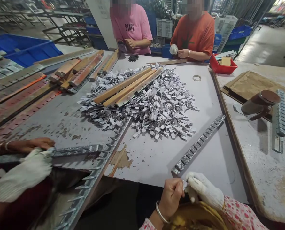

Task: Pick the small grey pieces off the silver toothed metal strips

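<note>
My left hand (171, 195), bare with a bangle at the wrist, is closed in a pinch. A small pale flat piece (185, 184) shows at its fingertips. My right hand (203, 188), in a white knitted glove, meets it there with its fingers curled on the same piece. Both hands are above a yellow container or cloth (200, 215), which I cannot make out exactly. Just beyond them lies a notched grey bar (198, 145), slanting across the table. A large heap of small flat grey-white pieces (157, 108) covers the table's middle.
Wooden-backed strips (130, 86) lie on the heap. A long toothed strip (94, 179) overhangs the table edge. At left, a co-worker's gloved hand (29, 172) holds a bar. More strips (20, 99), a red tray (222, 65) and a brown mug (261, 103) stand around. Two people face me.
</note>
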Action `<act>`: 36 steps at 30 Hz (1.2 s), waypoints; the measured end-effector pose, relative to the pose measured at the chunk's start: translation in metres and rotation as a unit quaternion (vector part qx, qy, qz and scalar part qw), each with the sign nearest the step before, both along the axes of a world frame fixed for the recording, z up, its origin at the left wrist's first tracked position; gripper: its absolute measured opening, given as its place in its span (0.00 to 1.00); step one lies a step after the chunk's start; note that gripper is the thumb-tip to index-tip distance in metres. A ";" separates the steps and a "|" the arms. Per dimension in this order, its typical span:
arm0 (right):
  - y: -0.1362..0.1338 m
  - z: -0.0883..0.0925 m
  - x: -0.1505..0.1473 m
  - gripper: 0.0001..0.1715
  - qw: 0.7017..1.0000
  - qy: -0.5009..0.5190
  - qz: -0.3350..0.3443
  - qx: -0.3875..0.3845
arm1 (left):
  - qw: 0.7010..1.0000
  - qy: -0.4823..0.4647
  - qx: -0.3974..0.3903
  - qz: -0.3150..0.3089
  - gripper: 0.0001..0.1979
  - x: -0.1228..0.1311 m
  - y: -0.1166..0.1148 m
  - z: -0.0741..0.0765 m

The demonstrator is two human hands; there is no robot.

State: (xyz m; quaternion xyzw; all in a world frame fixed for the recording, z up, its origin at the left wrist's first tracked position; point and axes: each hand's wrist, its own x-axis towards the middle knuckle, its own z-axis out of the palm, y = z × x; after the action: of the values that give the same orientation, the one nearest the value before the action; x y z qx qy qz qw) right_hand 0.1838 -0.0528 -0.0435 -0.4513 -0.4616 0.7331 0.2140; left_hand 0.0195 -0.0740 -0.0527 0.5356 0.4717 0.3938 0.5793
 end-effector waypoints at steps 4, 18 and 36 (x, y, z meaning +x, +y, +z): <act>0.034 0.016 0.010 0.35 0.954 -0.225 0.043 0.195 | 0.986 0.152 0.016 0.065 0.21 -0.005 0.010 -0.013; 0.088 0.049 -0.023 0.25 0.622 -0.575 0.352 0.398 | 0.939 0.341 0.030 0.020 0.21 -0.007 0.019 -0.032; 0.066 0.023 -0.030 0.17 0.627 -0.584 0.268 0.440 | 0.938 0.344 0.031 0.021 0.20 -0.007 0.017 -0.029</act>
State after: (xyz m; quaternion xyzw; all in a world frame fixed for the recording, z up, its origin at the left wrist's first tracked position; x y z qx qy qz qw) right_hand 0.1543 0.0136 -0.0208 -0.4937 -0.8579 0.0502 -0.1331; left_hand 0.0124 -0.0569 -0.0819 0.6458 0.6409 0.2118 0.3568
